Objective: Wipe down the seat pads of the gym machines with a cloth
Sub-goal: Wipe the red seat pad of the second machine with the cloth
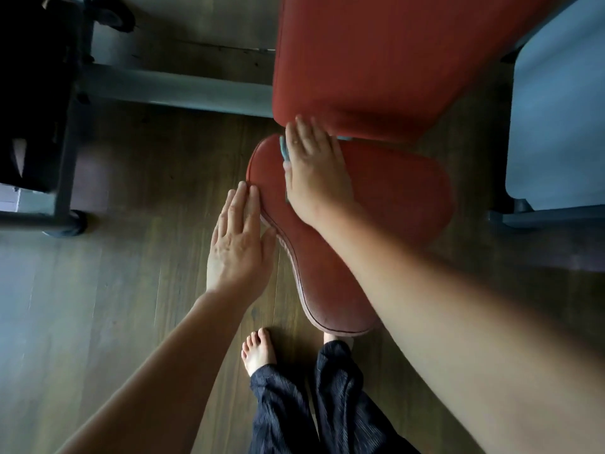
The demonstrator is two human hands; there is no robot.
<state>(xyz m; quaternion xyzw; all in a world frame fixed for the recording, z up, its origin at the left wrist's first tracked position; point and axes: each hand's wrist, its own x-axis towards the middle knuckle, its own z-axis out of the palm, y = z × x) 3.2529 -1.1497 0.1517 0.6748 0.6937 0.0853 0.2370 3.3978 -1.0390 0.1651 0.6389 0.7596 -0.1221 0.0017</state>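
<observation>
The person is wearing dark navy trousers with fine stripes, going barefoot, with both forearms and hands bare of sleeves.

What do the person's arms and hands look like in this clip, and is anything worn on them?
Both forearms are bare right up to the frame edge: no sleeves, gloves, watch or bracelets show. The left hand has no rings that I can make out. The right hand appears to carry a thin ring on one finger, though blur makes this uncertain. Nails look short and unpainted.
</observation>
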